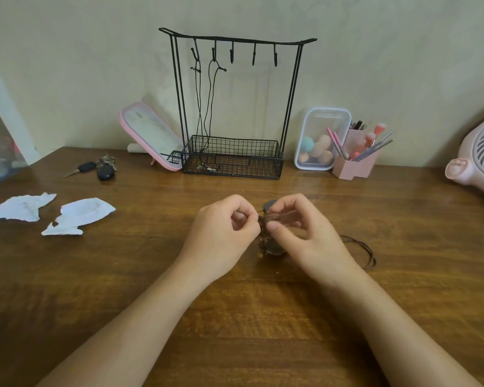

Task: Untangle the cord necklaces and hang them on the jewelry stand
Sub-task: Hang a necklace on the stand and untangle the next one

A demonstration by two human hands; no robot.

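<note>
While the brown cord tangle (266, 223) sat above the table (235, 303) between your hands, your left hand (221, 233) pinched it at one side and your right hand (299, 233) pinched it at the other, a loose loop trailing right. Behind stood the jewelry stand (235, 107), two black cord necklaces (207, 101) hanging from its left hooks.

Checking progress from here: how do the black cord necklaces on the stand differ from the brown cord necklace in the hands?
The black cord necklaces hang straight from the two leftmost hooks of the black wire jewelry stand; the brown cord necklace is bunched in a tangle, pinched between the left hand and right hand. The black ones reach the stand's basket; the brown one trails loops onto the wooden table. Both are thin cord.
</note>
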